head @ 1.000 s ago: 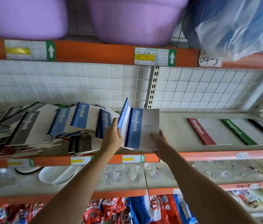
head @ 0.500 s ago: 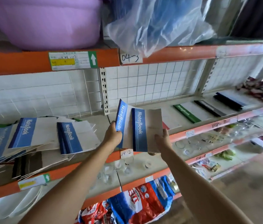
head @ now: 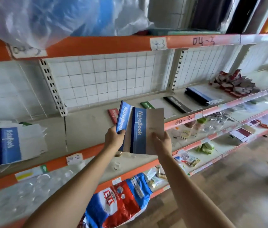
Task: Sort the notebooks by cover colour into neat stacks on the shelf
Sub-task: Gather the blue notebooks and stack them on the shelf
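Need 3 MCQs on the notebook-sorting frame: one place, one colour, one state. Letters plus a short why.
1. On the shelf, the black notebook lies where relative to the green notebook?
A. right
B. left
C. on top

2. Spine colour of the notebooks in hand?
A. red
B. blue
C. green

3. The left hand is:
A. idle
B. flat on the shelf
C. gripping a notebook

Key: 1 A, black sits right of green, apart from it. 2 B, both carry blue bands. 3 C, its fingers curl round the notebook's lower edge; the right hand grips the other.

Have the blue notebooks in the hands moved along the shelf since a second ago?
Yes. The blue notebooks went rightward: a second ago they were left of the red notebook; now they overlap it, nearer the green one.
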`<state>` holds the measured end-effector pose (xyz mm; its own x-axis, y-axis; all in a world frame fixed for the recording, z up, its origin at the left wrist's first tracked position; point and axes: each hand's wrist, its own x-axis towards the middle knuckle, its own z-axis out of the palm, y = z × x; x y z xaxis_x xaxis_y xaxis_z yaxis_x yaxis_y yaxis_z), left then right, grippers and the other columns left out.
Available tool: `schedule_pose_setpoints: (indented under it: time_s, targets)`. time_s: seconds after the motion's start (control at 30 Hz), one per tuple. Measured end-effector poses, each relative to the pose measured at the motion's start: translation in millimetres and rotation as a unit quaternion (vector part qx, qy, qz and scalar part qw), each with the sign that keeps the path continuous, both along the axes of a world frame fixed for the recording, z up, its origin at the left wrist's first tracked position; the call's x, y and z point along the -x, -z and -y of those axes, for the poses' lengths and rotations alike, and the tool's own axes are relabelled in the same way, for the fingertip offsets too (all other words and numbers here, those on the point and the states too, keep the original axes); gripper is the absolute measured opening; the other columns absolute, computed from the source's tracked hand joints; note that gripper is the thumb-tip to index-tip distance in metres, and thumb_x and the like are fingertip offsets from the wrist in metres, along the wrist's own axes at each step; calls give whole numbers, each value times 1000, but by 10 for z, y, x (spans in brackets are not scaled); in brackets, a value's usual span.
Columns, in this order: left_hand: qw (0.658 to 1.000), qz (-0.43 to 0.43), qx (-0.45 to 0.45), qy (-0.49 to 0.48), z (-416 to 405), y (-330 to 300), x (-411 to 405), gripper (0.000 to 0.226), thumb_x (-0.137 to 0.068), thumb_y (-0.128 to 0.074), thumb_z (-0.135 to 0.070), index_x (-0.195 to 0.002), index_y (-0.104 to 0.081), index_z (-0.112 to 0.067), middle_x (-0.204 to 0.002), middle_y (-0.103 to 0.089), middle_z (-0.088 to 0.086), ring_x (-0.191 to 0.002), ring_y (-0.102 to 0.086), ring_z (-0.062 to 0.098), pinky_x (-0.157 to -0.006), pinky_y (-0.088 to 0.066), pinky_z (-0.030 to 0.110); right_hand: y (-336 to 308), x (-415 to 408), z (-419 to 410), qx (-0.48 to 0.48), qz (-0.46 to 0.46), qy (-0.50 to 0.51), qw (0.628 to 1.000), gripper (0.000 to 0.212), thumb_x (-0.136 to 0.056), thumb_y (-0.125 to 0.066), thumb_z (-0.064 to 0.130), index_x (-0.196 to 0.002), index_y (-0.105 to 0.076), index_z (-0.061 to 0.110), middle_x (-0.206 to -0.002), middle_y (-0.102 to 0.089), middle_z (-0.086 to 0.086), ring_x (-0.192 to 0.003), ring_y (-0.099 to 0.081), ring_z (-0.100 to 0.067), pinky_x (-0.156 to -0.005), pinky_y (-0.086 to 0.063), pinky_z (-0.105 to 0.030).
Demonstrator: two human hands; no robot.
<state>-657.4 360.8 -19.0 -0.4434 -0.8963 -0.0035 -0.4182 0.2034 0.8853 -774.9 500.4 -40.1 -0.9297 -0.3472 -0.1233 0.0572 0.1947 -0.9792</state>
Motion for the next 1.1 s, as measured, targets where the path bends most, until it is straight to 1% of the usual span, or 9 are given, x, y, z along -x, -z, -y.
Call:
schedule_pose_setpoints:
  time_s: [0.1,0.27,0.33,0.43,0.6,0.73,0.9,1.0,1.1]
  targets:
    - [1000,-16,-13,-2,-287,58,347,26,-92,-64,-20,-113,-65,-4,-102,-69,13,-88,-64,30,-68,-40,27,44,332,-291,1,-9,-9,1000,6,-85,-63,26,-89,-58,26,-85,-70,5,-81,-68,-20,-77,-59,-46]
    - [999,-44,-12,-1,-691,71,841,22,-93,-64,-15,-112,-65,-4,-96,-68,10,-79,-59,23,-64,-38,25,52,882,-703,-2,-27,-29,999,20,-87,-65,23,-107,-62,23,-93,-70,-1,-84,-69,-21,-69,-61,-40]
    - [999,-52,-2,-9,-818,72,992,21,-92,-64,-15,-109,-66,-3,-94,-68,10,-78,-59,24,-62,-39,26,54,1074,-815,-2,-40,-23,999,19,-86,-67,24,-105,-63,24,-94,-71,0,-83,-69,-19,-71,-61,-41]
    - [999,-49,-2,-23,-991,97,1178,19,-92,-64,-15,-107,-67,-4,-89,-66,7,-74,-58,22,-54,-38,25,58,1287,-974,-1,-58,-20,998,17,-87,-68,21,-102,-62,24,-92,-70,2,-80,-67,-17,-64,-58,-32]
    - [999,-42,-5,-23,-1136,129,1532,17,-91,-64,-16,-106,-67,-7,-90,-66,6,-78,-60,25,-60,-38,26,112,1624,-1135,-1,-81,-13,997,17,-88,-68,23,-104,-62,23,-94,-70,0,-81,-67,-18,-58,-53,-25]
    - [999,-32,-7,-11,-1134,152,1888,15,-91,-64,-18,-100,-65,-6,-84,-65,6,-73,-59,26,-52,-38,24,164,1930,-1147,-1,-63,-7,998,19,-88,-67,24,-106,-62,27,-97,-71,1,-85,-68,-19,-69,-58,-33]
    - [999,-31,-13,2,-1010,101,2506,23,-91,-66,-23,-103,-65,-2,-87,-66,10,-72,-59,24,-58,-38,25,98,2483,-1060,6,-56,-1,998,16,-86,-67,25,-100,-61,26,-92,-68,5,-86,-68,-23,-72,-60,-40]
    - [999,-42,-16,12,-925,61,2925,16,-92,-64,-18,-100,-64,-3,-82,-65,11,-59,-53,16,-48,-36,22,72,2921,-956,-9,-52,1,999,29,-79,-69,39,-105,-64,30,-103,-67,-1,-94,-66,-24,-79,-59,-45]
    - [999,-50,-3,2,-840,59,3375,17,-90,-63,-16,-99,-65,-2,-91,-68,18,-73,-61,31,-57,-37,26,-13,3353,-883,-25,-63,-1,998,14,-85,-69,27,-97,-61,28,-98,-69,-3,-88,-67,-23,-77,-59,-44]
